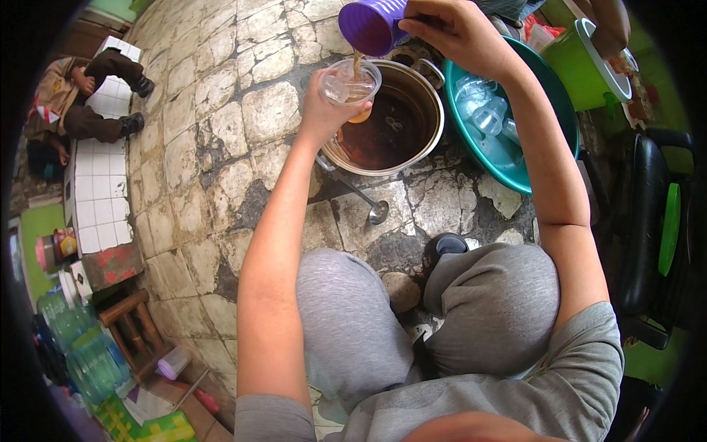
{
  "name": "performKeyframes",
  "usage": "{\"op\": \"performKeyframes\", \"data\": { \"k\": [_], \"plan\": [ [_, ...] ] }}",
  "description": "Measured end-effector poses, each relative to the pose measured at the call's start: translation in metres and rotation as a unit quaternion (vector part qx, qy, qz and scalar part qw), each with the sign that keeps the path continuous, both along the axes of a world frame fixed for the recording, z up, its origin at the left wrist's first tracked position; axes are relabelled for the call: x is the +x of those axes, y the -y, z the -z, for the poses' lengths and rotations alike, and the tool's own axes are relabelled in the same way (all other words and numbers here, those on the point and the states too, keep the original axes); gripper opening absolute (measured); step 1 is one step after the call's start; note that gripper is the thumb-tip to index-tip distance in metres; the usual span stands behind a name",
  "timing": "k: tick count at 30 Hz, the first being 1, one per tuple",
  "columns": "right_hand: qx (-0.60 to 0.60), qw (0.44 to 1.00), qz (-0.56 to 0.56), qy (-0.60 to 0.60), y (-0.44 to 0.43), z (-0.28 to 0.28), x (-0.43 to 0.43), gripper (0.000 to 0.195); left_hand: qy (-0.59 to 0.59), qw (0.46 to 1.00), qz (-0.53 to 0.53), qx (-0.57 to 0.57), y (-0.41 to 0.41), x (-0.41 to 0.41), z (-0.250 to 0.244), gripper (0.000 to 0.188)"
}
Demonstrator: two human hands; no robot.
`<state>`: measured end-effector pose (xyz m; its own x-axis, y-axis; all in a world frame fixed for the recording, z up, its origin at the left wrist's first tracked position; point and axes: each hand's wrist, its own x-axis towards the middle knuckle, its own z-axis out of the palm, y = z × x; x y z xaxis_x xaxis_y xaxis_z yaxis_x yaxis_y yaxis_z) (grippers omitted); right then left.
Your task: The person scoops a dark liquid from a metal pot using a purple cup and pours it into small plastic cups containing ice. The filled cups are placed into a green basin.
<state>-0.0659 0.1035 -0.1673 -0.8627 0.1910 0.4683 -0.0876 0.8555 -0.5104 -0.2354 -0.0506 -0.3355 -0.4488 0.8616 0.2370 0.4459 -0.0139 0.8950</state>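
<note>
A clear plastic cup (353,83) with ice in it is in my left hand (326,113), above the near left rim of a metal pot. My right hand (450,33) holds a purple plastic mug (369,30) by its handle, tilted, and a brown liquid runs from it into the cup. The two-handled metal pot (437,124) stands on the floor with dark brown liquid inside. To its right, a teal plastic basin (530,185) holds several clear cups or pieces of ice; I cannot tell which for each. A metal ladle (379,212) lies on the floor before me.
A green container (574,66) stands beyond the basin, near another person's arm (610,27). Someone in brown trousers (91,121) sits on a white-tiled ledge (99,204) at left. Large water bottles (96,364) and a wooden stool (135,331) are lower left; a black chair (640,221) stands right.
</note>
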Motion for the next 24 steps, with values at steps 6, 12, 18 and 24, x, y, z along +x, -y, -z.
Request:
{"op": "performKeyframes", "data": {
  "k": [6,12,18,24],
  "plan": [
    [0.019,1.000,-0.006,-0.007,-0.002,0.001,0.001,0.013,0.029,1.000,0.008,0.004,-0.001,0.002,0.000,0.065],
    [0.027,1.000,0.000,0.003,0.000,-0.001,0.002,0.012,0.039,0.999,0.011,-0.003,-0.002,0.006,-0.007,0.065],
    [0.017,1.000,-0.001,-0.002,0.001,-0.001,0.004,0.012,0.076,0.997,0.014,0.002,-0.003,0.009,-0.008,0.066],
    [-0.076,0.996,0.039,0.026,-0.005,0.012,0.004,0.012,0.006,1.000,0.001,0.019,-0.005,0.006,-0.004,0.069]
  ]
}}
